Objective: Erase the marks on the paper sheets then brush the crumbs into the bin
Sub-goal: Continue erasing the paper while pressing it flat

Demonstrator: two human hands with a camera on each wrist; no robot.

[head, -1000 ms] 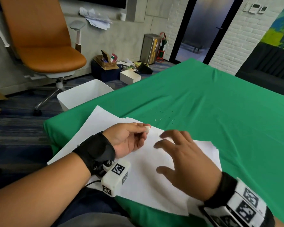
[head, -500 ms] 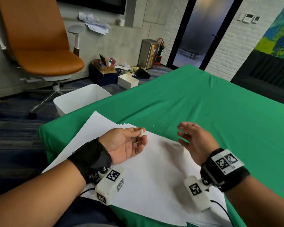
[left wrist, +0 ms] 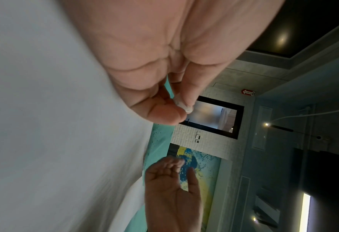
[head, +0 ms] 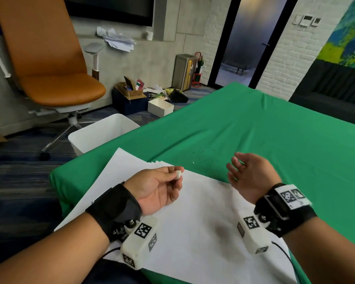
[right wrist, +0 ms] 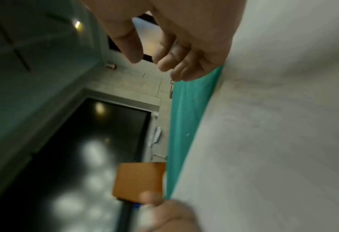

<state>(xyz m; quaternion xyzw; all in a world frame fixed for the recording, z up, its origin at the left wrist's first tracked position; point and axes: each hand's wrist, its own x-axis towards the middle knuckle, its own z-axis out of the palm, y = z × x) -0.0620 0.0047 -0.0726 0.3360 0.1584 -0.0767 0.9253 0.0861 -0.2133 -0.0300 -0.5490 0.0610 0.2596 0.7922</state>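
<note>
1. We see the left hand (head: 156, 189) turned palm up over the paper sheets (head: 193, 222), pinching a small white eraser (head: 178, 174) between thumb and fingertips.
2. In the left wrist view the eraser (left wrist: 184, 106) sits at the tip of the thumb, pressed against a finger.
3. The right hand (head: 250, 179) hangs above the far edge of the sheets with its fingers loosely bent, gripping nothing; we see the same relaxed curl in the right wrist view (right wrist: 180, 47).
4. The sheets lie in a slightly fanned stack on the green tablecloth (head: 275, 140), near the corner closest to us.
5. Tiny crumbs (head: 203, 154) are scattered on the cloth just beyond the sheets, between the two hands.
6. A white bin (head: 98, 136) stands on the floor just past the table's left corner.
7. Behind the bin we see an orange office chair (head: 55, 78), a white box (head: 160, 107) and a metal trash can (head: 184, 71) by the wall.
</note>
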